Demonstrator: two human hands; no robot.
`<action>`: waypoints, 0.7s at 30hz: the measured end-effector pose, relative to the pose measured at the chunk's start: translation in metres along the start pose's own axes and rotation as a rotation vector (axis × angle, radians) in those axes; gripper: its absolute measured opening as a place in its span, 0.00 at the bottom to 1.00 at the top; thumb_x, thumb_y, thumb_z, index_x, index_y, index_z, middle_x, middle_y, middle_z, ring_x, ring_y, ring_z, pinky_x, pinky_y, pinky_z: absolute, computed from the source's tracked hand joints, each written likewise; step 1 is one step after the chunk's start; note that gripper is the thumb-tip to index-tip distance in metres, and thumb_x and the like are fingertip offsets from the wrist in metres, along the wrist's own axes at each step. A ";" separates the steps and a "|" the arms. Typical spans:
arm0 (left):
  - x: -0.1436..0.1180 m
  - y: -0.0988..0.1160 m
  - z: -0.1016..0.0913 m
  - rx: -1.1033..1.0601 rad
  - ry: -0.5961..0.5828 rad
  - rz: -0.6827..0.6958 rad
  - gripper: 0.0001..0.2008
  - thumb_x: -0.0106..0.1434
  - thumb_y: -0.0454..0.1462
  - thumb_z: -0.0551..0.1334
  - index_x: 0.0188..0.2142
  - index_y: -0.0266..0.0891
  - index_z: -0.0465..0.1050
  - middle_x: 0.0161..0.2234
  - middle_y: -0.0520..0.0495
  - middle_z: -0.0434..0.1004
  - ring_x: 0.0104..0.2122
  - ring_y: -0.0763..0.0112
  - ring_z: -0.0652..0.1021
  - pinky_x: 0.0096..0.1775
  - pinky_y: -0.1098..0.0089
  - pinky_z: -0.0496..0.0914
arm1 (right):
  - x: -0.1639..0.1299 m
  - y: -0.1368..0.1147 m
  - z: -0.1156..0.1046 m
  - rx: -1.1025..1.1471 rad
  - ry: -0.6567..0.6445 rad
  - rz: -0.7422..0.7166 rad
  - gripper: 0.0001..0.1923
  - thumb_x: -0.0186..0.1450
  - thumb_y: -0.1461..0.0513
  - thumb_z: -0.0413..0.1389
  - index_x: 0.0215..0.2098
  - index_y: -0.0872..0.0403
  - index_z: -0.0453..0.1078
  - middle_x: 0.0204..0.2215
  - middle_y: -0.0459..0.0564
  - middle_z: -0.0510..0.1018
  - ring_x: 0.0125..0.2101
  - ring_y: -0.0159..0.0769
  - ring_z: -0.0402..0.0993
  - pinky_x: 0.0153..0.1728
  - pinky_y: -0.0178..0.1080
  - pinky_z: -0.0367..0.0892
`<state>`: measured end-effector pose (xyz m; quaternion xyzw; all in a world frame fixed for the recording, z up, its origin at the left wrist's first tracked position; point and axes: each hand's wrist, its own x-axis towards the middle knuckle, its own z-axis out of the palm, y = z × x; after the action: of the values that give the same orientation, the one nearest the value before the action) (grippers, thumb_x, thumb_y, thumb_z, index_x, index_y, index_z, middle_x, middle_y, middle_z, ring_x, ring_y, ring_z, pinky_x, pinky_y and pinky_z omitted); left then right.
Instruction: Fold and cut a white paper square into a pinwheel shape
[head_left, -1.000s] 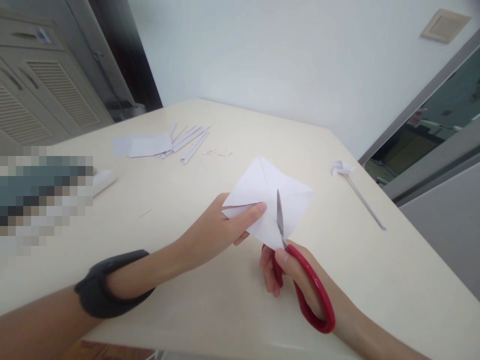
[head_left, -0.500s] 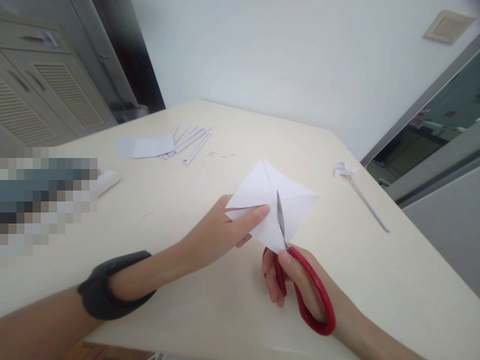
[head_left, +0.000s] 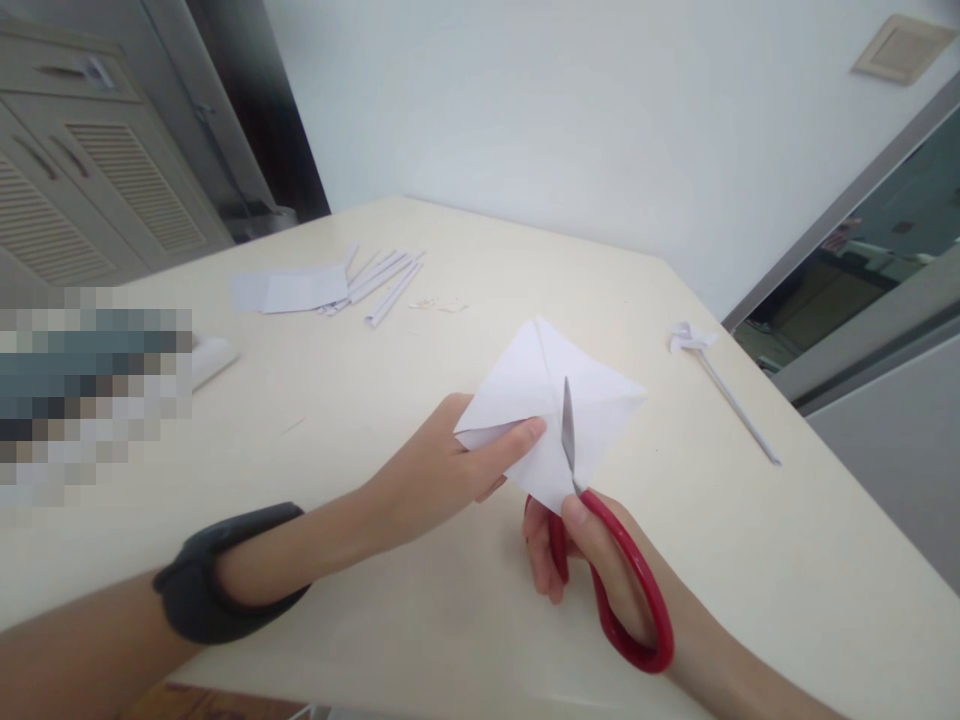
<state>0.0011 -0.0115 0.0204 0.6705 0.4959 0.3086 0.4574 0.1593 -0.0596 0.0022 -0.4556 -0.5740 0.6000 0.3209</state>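
at the far left a pixelated patch (head_left: 90, 395) covers part of the cream table (head_left: 360, 400), with a white object (head_left: 214, 358) poking out beside it, and farther back lie a flat white sheet (head_left: 289, 290) and a loose bundle of rolled paper strips (head_left: 382, 280). the left hand (head_left: 439, 465), with a dark wristband (head_left: 221, 585) on its forearm, pinches the left corner of a creased white paper square (head_left: 540, 385), thumb on top and fingers tucked beneath, so the sheet is held just above the table near the middle of the view. the paper sits directly ahead of and above the right hand (head_left: 570, 550), which is closed through the red loops of the scissors (head_left: 611, 580). the scissors' long axis runs from the handles at lower right up and slightly left to the blade tip (head_left: 565, 385), and the blade lies along the fold from the paper's near corner towards its centre; the blades look nearly together over the sheet, though the lower one is hidden under the paper. the right hand is the nearer to the cut line, the left steadying beside it. compared with a second ago the paper is tilted a little clockwise and the blade tip reaches further in towards the centre crease. on the right a small paper pinwheel on a thin stick (head_left: 720, 385) lies well apart by the table edge.
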 end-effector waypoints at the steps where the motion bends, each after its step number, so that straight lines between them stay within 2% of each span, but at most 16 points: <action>1: 0.000 0.000 0.000 0.000 -0.009 0.001 0.22 0.61 0.43 0.53 0.14 0.39 0.52 0.12 0.57 0.52 0.15 0.77 0.59 0.20 0.73 0.54 | 0.000 0.000 0.000 0.006 -0.003 0.000 0.27 0.62 0.41 0.43 0.29 0.55 0.63 0.18 0.47 0.67 0.20 0.33 0.64 0.25 0.37 0.64; 6: 0.001 0.001 -0.004 -0.010 -0.049 -0.007 0.22 0.62 0.43 0.53 0.14 0.39 0.52 0.12 0.57 0.52 0.16 0.77 0.60 0.21 0.73 0.55 | 0.000 0.001 0.000 0.022 -0.010 -0.003 0.26 0.63 0.42 0.43 0.28 0.55 0.63 0.16 0.46 0.66 0.18 0.32 0.63 0.24 0.37 0.64; 11: 0.000 0.002 -0.009 -0.053 -0.153 -0.045 0.20 0.62 0.44 0.54 0.16 0.39 0.55 0.14 0.57 0.54 0.17 0.77 0.61 0.23 0.73 0.56 | 0.002 0.001 0.000 0.008 0.000 -0.029 0.26 0.63 0.42 0.43 0.27 0.55 0.64 0.17 0.46 0.66 0.19 0.32 0.63 0.24 0.37 0.63; 16: 0.000 0.000 -0.009 -0.059 -0.129 -0.025 0.21 0.62 0.45 0.54 0.16 0.39 0.54 0.14 0.57 0.53 0.17 0.77 0.60 0.22 0.73 0.55 | 0.003 0.008 -0.002 -0.005 -0.008 -0.042 0.26 0.65 0.43 0.42 0.27 0.55 0.64 0.16 0.46 0.66 0.19 0.31 0.63 0.25 0.36 0.63; 21: 0.000 0.002 -0.010 -0.068 -0.153 -0.060 0.21 0.62 0.45 0.54 0.16 0.38 0.55 0.14 0.57 0.53 0.17 0.77 0.60 0.23 0.73 0.55 | 0.003 0.015 -0.003 -0.022 -0.020 -0.044 0.25 0.67 0.46 0.40 0.29 0.56 0.64 0.16 0.44 0.66 0.18 0.30 0.62 0.24 0.34 0.62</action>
<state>-0.0061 -0.0084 0.0262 0.6609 0.4686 0.2592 0.5257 0.1624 -0.0575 -0.0132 -0.4403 -0.5938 0.5909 0.3231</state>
